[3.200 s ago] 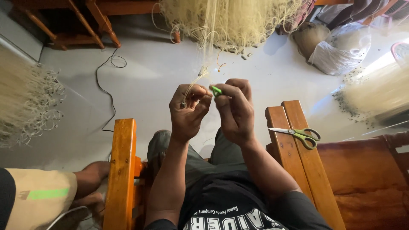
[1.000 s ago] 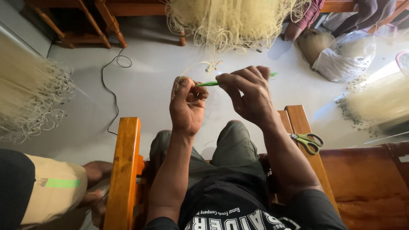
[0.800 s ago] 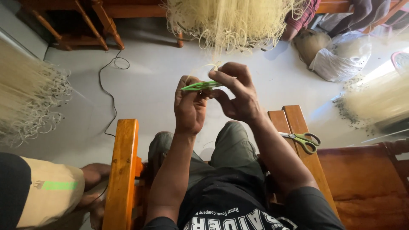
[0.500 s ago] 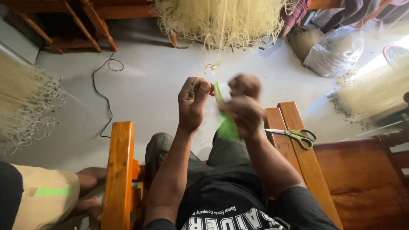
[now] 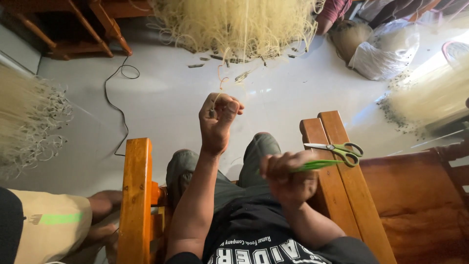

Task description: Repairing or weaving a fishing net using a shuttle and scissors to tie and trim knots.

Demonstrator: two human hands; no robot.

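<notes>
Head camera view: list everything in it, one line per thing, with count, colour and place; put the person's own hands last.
Fibre bundles: three, pale yellow; top centre, left edge, right edge.
Fibre strand: one, pale, rising from the left hand.
Scissors: one pair, green handles, lying on the right armrest.
Green tool: one, thin, in the right hand.
Chair armrests: two, orange-brown wood, either side of the lap.
Cable: one, black, on the grey floor, left.
White sack: one, top right.
Wooden furniture legs: brown, top left.
Neighbouring person's leg: tan shorts, bottom left.
Left hand: raised, pinching the strand.
Right hand: lowered by the lap, gripping the green tool.
</notes>
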